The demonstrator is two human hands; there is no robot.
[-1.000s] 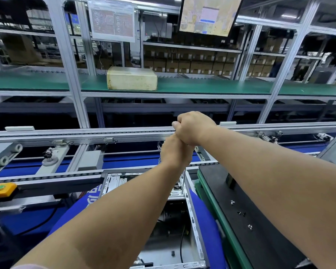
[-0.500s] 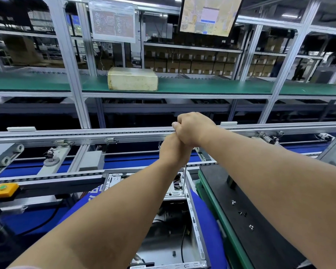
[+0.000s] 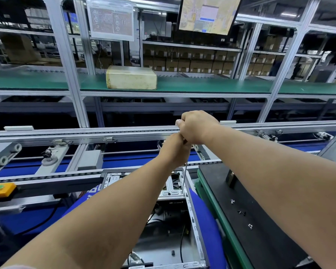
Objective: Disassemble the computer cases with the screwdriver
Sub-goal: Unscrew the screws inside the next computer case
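An open metal computer case [image 3: 190,210] lies below my arms on a blue pad. A long screwdriver [image 3: 184,177] stands nearly upright, its thin shaft reaching down to the case's far right corner. My right hand [image 3: 196,126] grips the top of the handle from above. My left hand [image 3: 175,150] is wrapped around the handle just beneath it, hiding the handle itself.
A black panel [image 3: 260,220] on a green-edged mat lies to the right with a few loose screws [image 3: 241,212] on it. A yellow box with a green button [image 3: 1,188] sits far left. A beige box [image 3: 131,77] rests on the green shelf behind the conveyor rails.
Both hands stay stacked on the screwdriver in nearly the same spot. The view has shifted slightly; more of the shaft shows below my left hand.
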